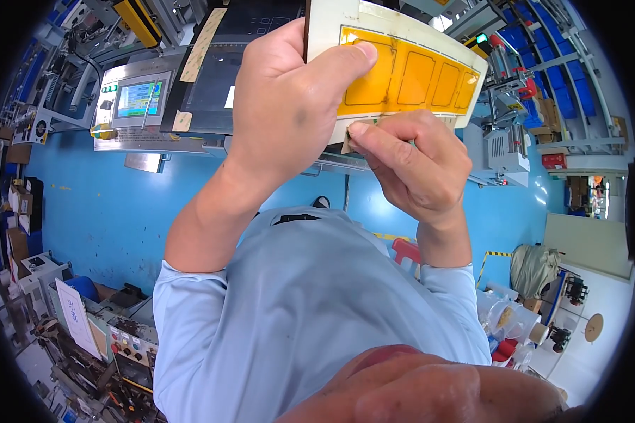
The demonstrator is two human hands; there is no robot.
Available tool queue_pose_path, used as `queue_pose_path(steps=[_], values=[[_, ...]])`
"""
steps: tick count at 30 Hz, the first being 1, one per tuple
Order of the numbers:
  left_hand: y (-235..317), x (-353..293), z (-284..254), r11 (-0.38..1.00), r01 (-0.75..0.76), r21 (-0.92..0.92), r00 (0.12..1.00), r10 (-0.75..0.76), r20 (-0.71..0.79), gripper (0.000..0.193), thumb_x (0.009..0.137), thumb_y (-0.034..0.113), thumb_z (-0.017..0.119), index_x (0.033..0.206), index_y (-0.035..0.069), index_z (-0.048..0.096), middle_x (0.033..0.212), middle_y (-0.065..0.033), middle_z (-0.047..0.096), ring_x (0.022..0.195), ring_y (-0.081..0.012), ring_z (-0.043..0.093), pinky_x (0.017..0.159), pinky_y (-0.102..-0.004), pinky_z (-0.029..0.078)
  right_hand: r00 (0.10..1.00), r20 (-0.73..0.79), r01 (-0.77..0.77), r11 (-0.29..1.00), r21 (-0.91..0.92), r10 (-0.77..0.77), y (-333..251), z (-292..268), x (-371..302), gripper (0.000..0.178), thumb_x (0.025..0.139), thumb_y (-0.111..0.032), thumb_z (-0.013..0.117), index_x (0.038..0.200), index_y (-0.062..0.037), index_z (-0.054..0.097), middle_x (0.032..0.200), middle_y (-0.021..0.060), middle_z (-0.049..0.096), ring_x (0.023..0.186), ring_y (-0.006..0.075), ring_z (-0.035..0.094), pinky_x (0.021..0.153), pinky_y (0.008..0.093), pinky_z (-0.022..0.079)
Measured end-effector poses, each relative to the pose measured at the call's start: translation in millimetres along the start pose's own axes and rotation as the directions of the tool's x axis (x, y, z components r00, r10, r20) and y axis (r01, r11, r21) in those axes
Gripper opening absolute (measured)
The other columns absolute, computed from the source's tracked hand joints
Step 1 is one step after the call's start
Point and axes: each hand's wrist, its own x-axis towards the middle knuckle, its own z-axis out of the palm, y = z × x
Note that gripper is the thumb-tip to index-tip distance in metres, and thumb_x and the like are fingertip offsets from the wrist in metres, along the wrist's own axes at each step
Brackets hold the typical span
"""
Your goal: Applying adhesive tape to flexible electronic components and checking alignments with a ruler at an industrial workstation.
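A cream-coloured flat plate (328,28) with an orange-yellow panel (420,77) on its face is held up at the top of the head view. Dark rounded outlines run across the orange panel. My left hand (289,99) grips the plate's left end, thumb pressed on the orange surface and fingers behind. Below the plate's lower edge, my right hand (420,158) is closed, thumb and forefinger pinching a small tan strip (347,144) by that edge. Whether the strip is fixed to the plate is hidden by my fingers.
Behind my left hand stands a machine with a dark flat bed (215,92) and a lit control screen (140,99). Blue bins (553,70) line a rack at the right. Old machinery (120,345) is at the lower left, a red stool (406,250) beside my right forearm.
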Motion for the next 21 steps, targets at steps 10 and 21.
queue_pose_path(steps=[10, 21], values=[[-0.7, -2.1, 2.9, 0.998, 0.034, -0.045, 0.999, -0.033, 0.016, 0.023, 0.086, 0.013, 0.061, 0.094, -0.007, 0.064, 0.082, -0.0072, 0.068, 0.071, -0.0083, 0.061, 0.063, -0.025, 0.05, 0.999, 0.022, 0.048, 0.998, -0.027, -0.047, -1.8, -4.5, 0.0, 0.03, 0.063, 0.002, 0.074, 0.093, -0.0014, 0.07, 0.072, 0.0047, 0.062, 0.059, 0.0182, 0.057, 0.048, 0.0292, 0.044], [-4.6, -2.5, 4.0, 0.998, -0.026, 0.056, 1.0, 0.025, 0.008, 0.023, 0.086, 0.015, 0.06, 0.093, -0.007, 0.063, 0.082, -0.0076, 0.069, 0.07, -0.0082, 0.06, 0.063, -0.0251, 0.049, 1.0, 0.002, 0.01, 0.999, 0.045, -0.01, 3.6, -2.4, -0.9, 0.028, 0.064, 0.002, 0.077, 0.089, -0.004, 0.067, 0.073, 0.0054, 0.062, 0.063, 0.02, 0.061, 0.053, 0.0301, 0.049]])
